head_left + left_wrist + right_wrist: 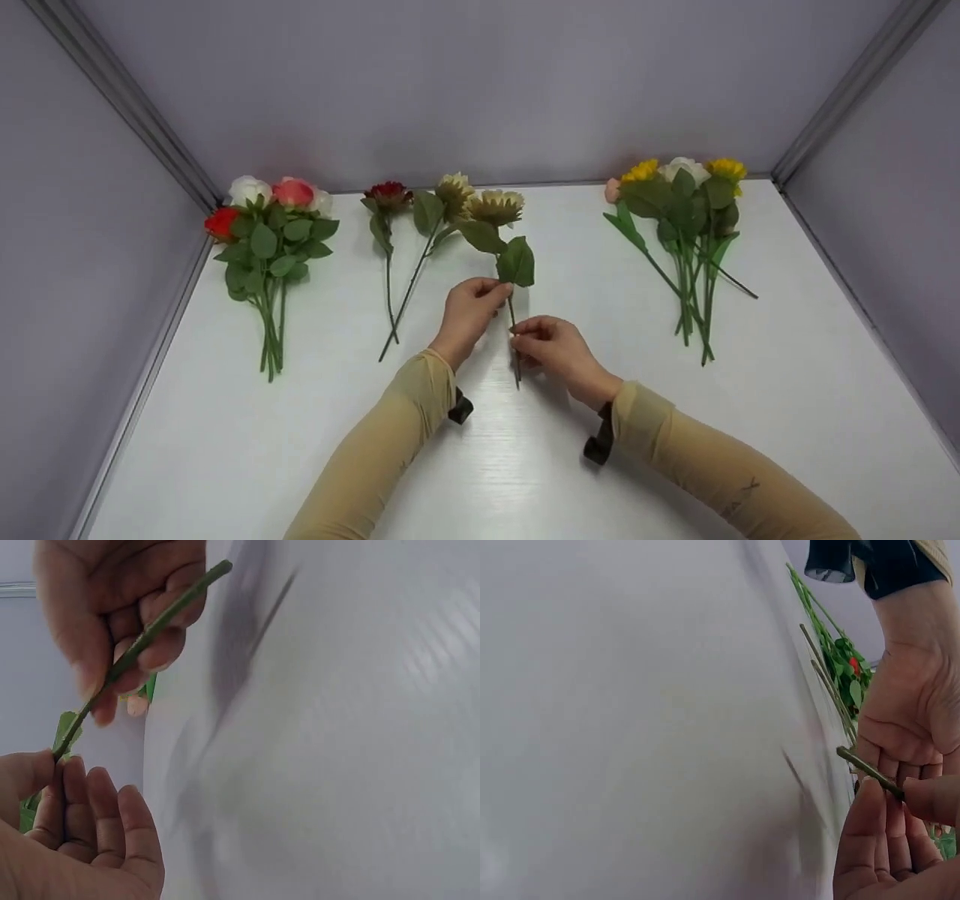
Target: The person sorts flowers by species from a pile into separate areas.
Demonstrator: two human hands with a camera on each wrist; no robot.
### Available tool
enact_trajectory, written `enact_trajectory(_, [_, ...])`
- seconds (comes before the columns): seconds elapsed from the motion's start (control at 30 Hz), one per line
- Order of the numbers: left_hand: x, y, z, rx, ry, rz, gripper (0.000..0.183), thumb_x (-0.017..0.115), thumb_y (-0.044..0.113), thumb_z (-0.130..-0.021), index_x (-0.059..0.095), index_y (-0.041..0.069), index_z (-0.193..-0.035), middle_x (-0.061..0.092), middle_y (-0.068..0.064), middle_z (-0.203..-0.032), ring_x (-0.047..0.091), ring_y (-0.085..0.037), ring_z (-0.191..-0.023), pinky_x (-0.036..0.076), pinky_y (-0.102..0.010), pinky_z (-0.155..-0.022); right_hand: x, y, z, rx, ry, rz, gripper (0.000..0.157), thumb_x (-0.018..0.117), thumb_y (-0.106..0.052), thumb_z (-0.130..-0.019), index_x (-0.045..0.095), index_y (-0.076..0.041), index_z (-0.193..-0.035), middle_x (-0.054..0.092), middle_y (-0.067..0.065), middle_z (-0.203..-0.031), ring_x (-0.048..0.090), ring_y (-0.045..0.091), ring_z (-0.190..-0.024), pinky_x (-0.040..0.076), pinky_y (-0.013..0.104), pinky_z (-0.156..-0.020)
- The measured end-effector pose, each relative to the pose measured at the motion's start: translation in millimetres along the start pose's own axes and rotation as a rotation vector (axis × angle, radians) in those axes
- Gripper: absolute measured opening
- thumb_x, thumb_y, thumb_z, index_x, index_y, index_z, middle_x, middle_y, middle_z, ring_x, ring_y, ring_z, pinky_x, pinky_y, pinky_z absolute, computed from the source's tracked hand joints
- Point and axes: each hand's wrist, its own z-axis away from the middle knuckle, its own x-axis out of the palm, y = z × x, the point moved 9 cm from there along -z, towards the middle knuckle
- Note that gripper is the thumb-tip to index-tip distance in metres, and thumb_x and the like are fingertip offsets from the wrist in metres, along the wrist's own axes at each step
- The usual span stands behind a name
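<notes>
A cream flower (496,208) with green leaves and a thin stem is held upright over the middle of the white table. Just under its leaves, my left hand (471,311) pinches the stem between thumb and index finger. Lower down, my right hand (559,351) pinches the same stem, its bottom end poking out below the fingers. In the left wrist view the stem (169,613) runs slantwise through both hands. To the left lie a dark red flower (388,196) and another cream flower (453,196), their stems crossing near the ends.
At the far left lies a bunch of red, pink and white roses (264,240). Yellow and white flowers (686,172) with a pink bud form another bunch at the right. Grey walls (480,90) bound the white table (810,420) at the back and sides.
</notes>
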Motion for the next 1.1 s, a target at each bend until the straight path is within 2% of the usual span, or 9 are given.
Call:
enact_trajectory(0.17, [-3.9, 0.5, -1.5, -0.018, -0.003, 0.081, 0.022, 0.073, 0.019, -0.097, 0.070, 0.000, -0.106, 0.070, -0.011, -0.100, 0.067, -0.021, -0.089, 0.060, -0.035, -0.080, 11.7, 9, 12, 0.022, -0.088, -0.032, 0.025, 0.072, -0.004, -0.091, 0.067, 0.005, -0.115, 0.071, 0.012, -0.095, 0.070, 0.020, -0.082, 0.060, 0.032, -0.074])
enact_trajectory(0.3, [-1.5, -3.3, 1.0, -0.037, -0.025, 0.127, 0.022, 0.073, 0.015, -0.097, 0.069, -0.001, -0.112, 0.070, -0.011, -0.101, 0.069, -0.022, -0.087, 0.061, -0.034, -0.075, 14.7, 9, 15, 0.007, -0.101, -0.058, 0.027, 0.072, -0.003, -0.091, 0.066, 0.007, -0.115, 0.071, 0.013, -0.094, 0.071, 0.021, -0.081, 0.060, 0.033, -0.074])
enact_trajectory(0.43, [3.3, -4.3, 7.5, -0.031, -0.070, 0.100, 0.025, 0.072, 0.009, -0.096, 0.068, -0.001, -0.118, 0.070, -0.012, -0.101, 0.071, -0.026, -0.088, 0.062, -0.034, -0.074, 14.0, 8, 11, -0.003, -0.077, -0.048, 0.027, 0.073, -0.003, -0.091, 0.066, 0.006, -0.115, 0.071, 0.013, -0.093, 0.071, 0.021, -0.080, 0.060, 0.032, -0.073])
enact_trajectory(0.53, [2.5, -1.0, 10.5, -0.001, -0.090, 0.059, 0.027, 0.071, 0.007, -0.095, 0.067, -0.002, -0.120, 0.069, -0.013, -0.100, 0.071, -0.026, -0.087, 0.062, -0.033, -0.074, 15.2, 6, 9, -0.017, -0.068, -0.030, 0.028, 0.073, -0.004, -0.091, 0.066, 0.006, -0.116, 0.071, 0.013, -0.093, 0.071, 0.022, -0.080, 0.060, 0.032, -0.073])
enact_trajectory(0.7, [-14.4, 13.0, 7.9, 0.048, -0.072, 0.012, 0.028, 0.071, 0.007, -0.096, 0.066, -0.002, -0.122, 0.070, -0.014, -0.101, 0.071, -0.030, -0.090, 0.062, -0.032, -0.075, 17.5, -3, 9, -0.076, -0.077, 0.020, 0.030, 0.070, -0.010, -0.096, 0.065, 0.004, -0.122, 0.070, 0.015, -0.102, 0.070, 0.026, -0.090, 0.060, 0.037, -0.082])
enact_trajectory(0.8, [-37.3, 23.8, 3.5, 0.066, -0.041, -0.042, 0.030, 0.070, 0.008, -0.097, 0.066, -0.003, -0.125, 0.071, -0.014, -0.104, 0.070, -0.036, -0.097, 0.061, -0.032, -0.076, 14.7, -16, 11, -0.190, -0.088, 0.197, 0.032, 0.067, -0.018, -0.100, 0.065, 0.000, -0.127, 0.069, 0.011, -0.110, 0.068, 0.024, -0.100, 0.057, 0.039, -0.089])
enact_trajectory(0.93, [-79.6, 34.9, -3.4, 0.066, 0.029, -0.184, 0.032, 0.069, 0.012, -0.099, 0.066, -0.001, -0.128, 0.069, -0.013, -0.107, 0.070, -0.033, -0.098, 0.061, -0.033, -0.079, 10.9, -39, 16, -0.459, -0.067, 0.636, 0.039, 0.065, -0.027, -0.103, 0.062, -0.005, -0.136, 0.065, 0.005, -0.128, 0.061, 0.021, -0.119, 0.051, 0.039, -0.100])
enact_trajectory(1.0, [-100.3, 37.6, -7.1, 0.060, 0.069, -0.257, 0.034, 0.068, 0.013, -0.100, 0.065, -0.001, -0.130, 0.068, -0.013, -0.107, 0.070, -0.028, -0.095, 0.060, -0.034, -0.080, 11.1, -47, 17, -0.572, -0.047, 0.808, 0.044, 0.065, -0.029, -0.103, 0.059, -0.005, -0.140, 0.062, 0.009, -0.136, 0.056, 0.025, -0.129, 0.048, 0.042, -0.105])
enact_trajectory(1.1, [-123.4, 37.8, -12.2, 0.050, 0.118, -0.343, 0.034, 0.066, 0.014, -0.101, 0.065, 0.000, -0.132, 0.067, -0.013, -0.108, 0.070, -0.025, -0.091, 0.060, -0.036, -0.081, 13.9, -53, 15, -0.651, -0.034, 0.940, 0.049, 0.066, -0.031, -0.102, 0.057, -0.004, -0.142, 0.058, 0.014, -0.141, 0.049, 0.031, -0.136, 0.042, 0.046, -0.111])
